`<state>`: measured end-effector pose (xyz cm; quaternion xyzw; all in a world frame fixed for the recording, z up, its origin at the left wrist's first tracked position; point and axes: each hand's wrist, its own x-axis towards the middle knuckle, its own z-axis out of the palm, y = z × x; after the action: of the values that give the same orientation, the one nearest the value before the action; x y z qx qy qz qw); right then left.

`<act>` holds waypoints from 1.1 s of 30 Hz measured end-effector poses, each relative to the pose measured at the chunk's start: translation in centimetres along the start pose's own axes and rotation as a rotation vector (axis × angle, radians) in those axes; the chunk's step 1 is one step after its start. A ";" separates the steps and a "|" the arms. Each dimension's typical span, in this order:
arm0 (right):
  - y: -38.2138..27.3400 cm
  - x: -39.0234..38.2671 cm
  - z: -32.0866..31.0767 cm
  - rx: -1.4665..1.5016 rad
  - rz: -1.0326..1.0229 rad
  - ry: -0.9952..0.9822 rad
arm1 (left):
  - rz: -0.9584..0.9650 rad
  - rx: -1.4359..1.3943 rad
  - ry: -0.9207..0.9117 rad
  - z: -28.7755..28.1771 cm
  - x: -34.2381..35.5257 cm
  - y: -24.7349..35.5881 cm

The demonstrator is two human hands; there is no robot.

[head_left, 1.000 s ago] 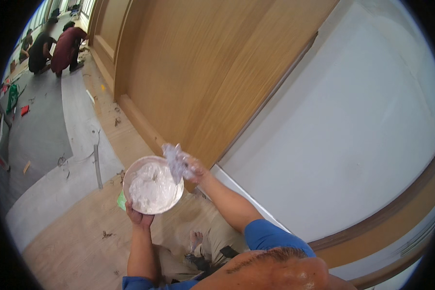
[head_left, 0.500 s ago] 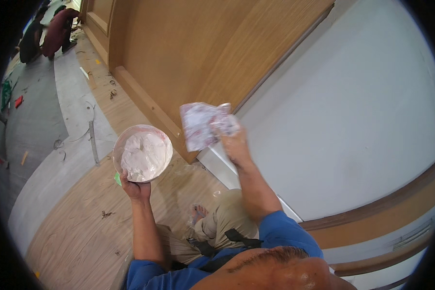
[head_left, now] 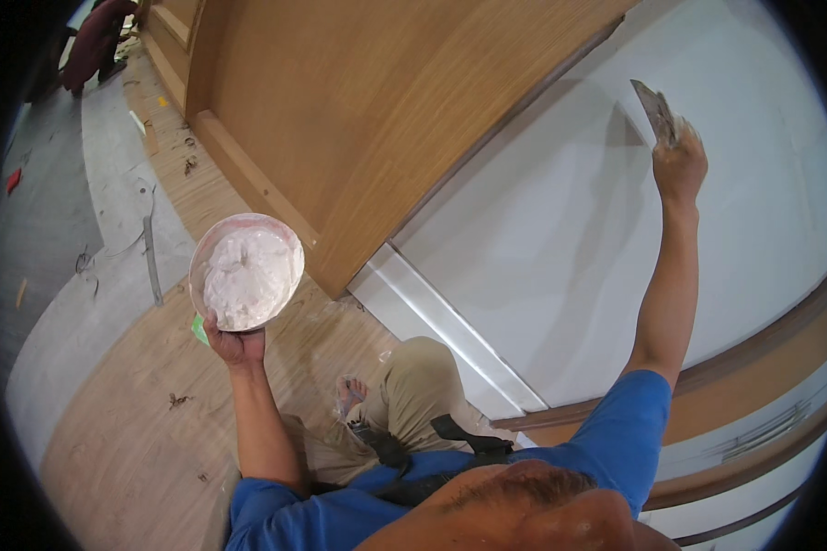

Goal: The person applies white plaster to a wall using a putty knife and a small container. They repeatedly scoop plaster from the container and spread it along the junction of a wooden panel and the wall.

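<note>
My left hand [head_left: 234,343] holds up a round bowl [head_left: 196,262] from beneath its near rim. Whitish, slightly pink putty [head_left: 251,274] fills much of the bowl. Over at the right, my right hand [head_left: 680,165] is closed around a putty knife [head_left: 654,112] with a broad, smeared blade. The blade is up against the white wall panel [head_left: 560,239] or very near it; I cannot tell if it touches. Its handle is mostly hidden in my fist, and a shadow falls on the panel beside it.
Wooden panelling [head_left: 340,101] with a raised edge borders the white panel. A white baseboard [head_left: 450,321] runs along the panel's bottom. Wood-look flooring [head_left: 138,432] has scraps on it, with a grey strip [head_left: 152,262] farther left. A person in dark red [head_left: 92,46] crouches at the far left.
My right hand has swung from beside the wooden panelling to the right, up over the white panel, with the putty knife turned edge-on. The bowl has shifted slightly left and up.
</note>
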<state>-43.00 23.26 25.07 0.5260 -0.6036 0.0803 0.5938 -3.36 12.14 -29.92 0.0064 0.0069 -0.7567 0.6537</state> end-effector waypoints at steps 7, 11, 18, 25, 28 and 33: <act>-1.0 5.0 3.0 -0.035 -0.114 -0.164 | 0.028 0.063 0.049 -0.1 -0.1 0.1; 0.1 7.6 3.6 -0.045 -0.113 -0.085 | 0.027 0.059 0.036 -0.3 0.3 0.0; 5.6 9.0 4.0 -0.128 0.127 0.097 | 0.056 0.083 0.045 -0.8 0.3 0.4; 6.0 6.8 2.2 -0.065 0.081 0.037 | 0.062 0.024 0.042 -1.9 0.5 -0.2; 1.0 4.3 3.1 0.218 -0.071 -0.130 | 0.080 0.060 0.056 -1.5 0.3 0.5; 1.7 7.2 4.5 0.114 -0.029 -0.179 | 0.080 0.084 0.063 -0.9 0.3 -0.1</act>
<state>-45.23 16.80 30.48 0.5727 -0.6408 0.0585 0.5078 -3.46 11.88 -30.85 0.0581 -0.0047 -0.7289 0.6821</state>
